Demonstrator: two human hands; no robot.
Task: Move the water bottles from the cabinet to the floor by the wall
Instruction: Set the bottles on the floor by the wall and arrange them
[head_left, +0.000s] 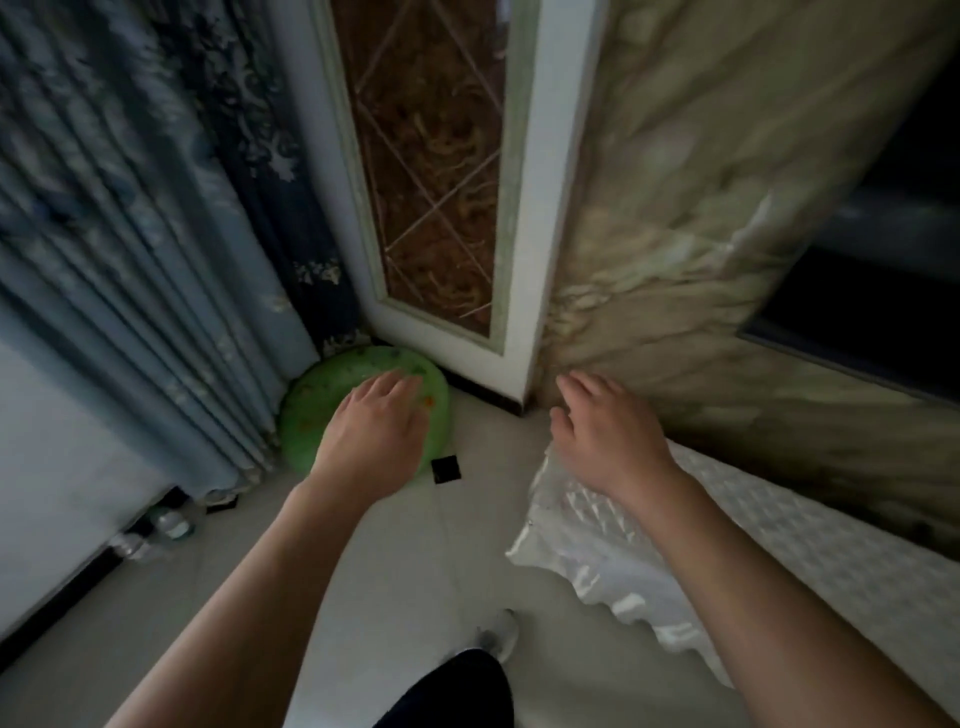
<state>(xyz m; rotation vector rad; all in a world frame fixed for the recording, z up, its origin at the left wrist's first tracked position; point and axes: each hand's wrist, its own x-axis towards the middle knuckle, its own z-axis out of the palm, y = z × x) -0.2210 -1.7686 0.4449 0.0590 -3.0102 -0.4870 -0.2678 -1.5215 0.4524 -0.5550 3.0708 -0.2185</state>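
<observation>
Both bare forearms reach forward and down from the bottom of the view, palms turned down, over a pale tiled floor (405, 561). The left hand (371, 431) hangs in front of a round green plastic basin (311, 410) that leans in the corner between a blue-grey patterned curtain (130, 234) and a white-framed door with a brown diamond-patterned glass panel (436, 171). Its fingers are loosely spread and slightly curled, and it holds nothing. The right hand (605, 431) is stretched out beside the base of the door frame, in front of a marbled beige wall panel (727, 208). Its fingers are also extended and a little apart, with nothing in its grasp. Its wrist passes over the edge of a white quilted satin cover (649, 561).

Two clear plastic water bottles (156, 535) stand on the floor at the lower left, against the dark skirting of the white wall, just beside the curtain's hem and well apart from both hands. A small black square inlay (447, 469) lies in the floor near the left hand. A dark trouser leg (457, 691) and a light shoe (500, 635) show at the bottom centre. The picture is somewhat blurred.
</observation>
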